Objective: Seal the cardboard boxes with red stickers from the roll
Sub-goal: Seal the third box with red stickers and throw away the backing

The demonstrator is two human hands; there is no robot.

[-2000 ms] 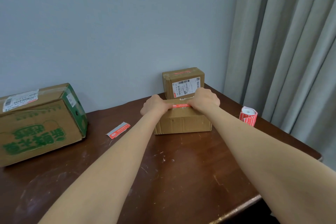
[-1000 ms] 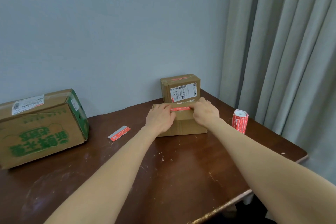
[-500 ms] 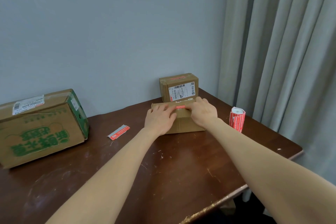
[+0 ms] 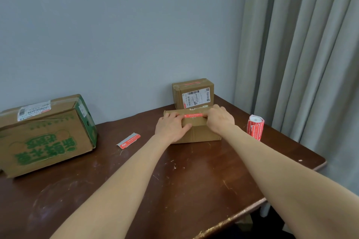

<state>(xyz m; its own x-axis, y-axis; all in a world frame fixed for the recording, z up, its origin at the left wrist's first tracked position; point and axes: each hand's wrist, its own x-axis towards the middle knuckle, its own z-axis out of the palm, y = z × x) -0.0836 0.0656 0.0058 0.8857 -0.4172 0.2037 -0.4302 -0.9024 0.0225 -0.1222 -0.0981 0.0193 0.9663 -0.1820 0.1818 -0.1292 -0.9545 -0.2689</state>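
A low brown cardboard box (image 4: pixel 202 134) lies on the dark wooden table (image 4: pixel 184 190), with a red sticker (image 4: pixel 193 115) across its top. My left hand (image 4: pixel 172 128) lies flat on the box's left top edge, fingers touching the sticker's left end. My right hand (image 4: pixel 220 119) presses on the sticker's right end, fingers bent. Behind it stands a taller box (image 4: pixel 193 93) with a white shipping label and a red sticker on top. The red sticker roll (image 4: pixel 255 129) stands upright to the right of the boxes.
A large box with green print (image 4: pixel 46 134) sits at the table's left. A loose red and grey sticker strip (image 4: pixel 128 140) lies between it and my hands. A grey curtain (image 4: pixel 303 64) hangs at the right, and a wall runs behind the table.
My hands have slid from the box's far top edge onto its top, pressing along the sticker. The camera view has shifted slightly; the boxes and roll stay put.
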